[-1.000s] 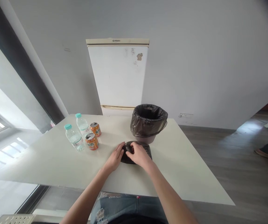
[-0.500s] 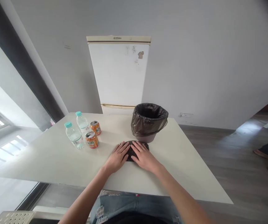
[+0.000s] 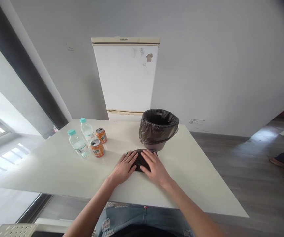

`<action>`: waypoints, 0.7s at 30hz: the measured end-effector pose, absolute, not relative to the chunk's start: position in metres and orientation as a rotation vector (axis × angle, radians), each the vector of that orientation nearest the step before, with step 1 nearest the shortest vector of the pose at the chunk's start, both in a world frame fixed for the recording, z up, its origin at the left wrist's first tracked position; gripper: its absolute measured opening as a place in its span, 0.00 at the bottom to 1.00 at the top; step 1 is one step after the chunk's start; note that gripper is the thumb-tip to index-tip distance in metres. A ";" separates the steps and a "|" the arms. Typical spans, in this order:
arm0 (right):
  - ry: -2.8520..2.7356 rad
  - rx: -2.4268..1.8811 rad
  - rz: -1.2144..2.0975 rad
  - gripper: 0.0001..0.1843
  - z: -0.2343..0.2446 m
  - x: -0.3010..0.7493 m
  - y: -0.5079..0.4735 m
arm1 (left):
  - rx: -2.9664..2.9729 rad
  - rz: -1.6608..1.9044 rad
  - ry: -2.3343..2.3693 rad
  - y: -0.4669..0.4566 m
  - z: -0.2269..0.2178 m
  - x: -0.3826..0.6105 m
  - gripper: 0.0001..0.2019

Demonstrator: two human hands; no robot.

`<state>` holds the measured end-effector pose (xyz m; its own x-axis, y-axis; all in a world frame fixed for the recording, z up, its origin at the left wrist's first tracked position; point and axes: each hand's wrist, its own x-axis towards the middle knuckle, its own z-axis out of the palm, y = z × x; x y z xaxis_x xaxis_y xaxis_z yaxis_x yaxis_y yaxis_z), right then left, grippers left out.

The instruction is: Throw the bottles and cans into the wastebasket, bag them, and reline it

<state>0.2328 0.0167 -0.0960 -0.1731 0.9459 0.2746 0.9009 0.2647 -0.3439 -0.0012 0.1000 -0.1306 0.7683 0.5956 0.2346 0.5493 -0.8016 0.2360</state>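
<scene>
A folded black plastic bag (image 3: 141, 161) lies flat on the white table (image 3: 186, 177), close to its front. On the bag's left part rests my left hand (image 3: 124, 168), palm down with the fingers stretched out. My right hand (image 3: 156, 168) lies flat on its right part, fingers extended too. Both hands press on the bag without gripping it and hide its sides. Just behind stands a small trash bin (image 3: 158, 146), lined with a dark plastic bag (image 3: 154, 131) folded over its rim.
To the left stand two clear bottles with mint caps, a nearer bottle (image 3: 79, 144) and a farther bottle (image 3: 87, 129). Beside them are two opened orange cans, a front can (image 3: 97, 148) and a back can (image 3: 101, 135). A white refrigerator (image 3: 127, 79) is behind. A person's foot (image 3: 282, 164) shows at right.
My right hand has slid slightly to the right over the black bag, uncovering more of its middle. My left hand has barely moved.
</scene>
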 end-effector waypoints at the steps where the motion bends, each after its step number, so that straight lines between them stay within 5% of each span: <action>1: -1.929 -1.792 0.080 0.30 -0.094 0.235 0.015 | 2.800 0.463 0.916 0.099 -0.128 -0.001 0.30; 6: -1.420 -2.342 0.242 0.23 -0.097 0.250 0.012 | 2.737 0.601 0.891 0.095 -0.117 -0.001 0.24; 10: -1.435 -2.238 0.426 0.13 -0.102 0.257 0.015 | 2.774 0.542 0.803 0.091 -0.110 -0.001 0.19; 21: -1.219 -1.985 0.427 0.13 -0.071 0.278 0.008 | 2.837 0.434 0.451 0.083 -0.098 -0.001 0.24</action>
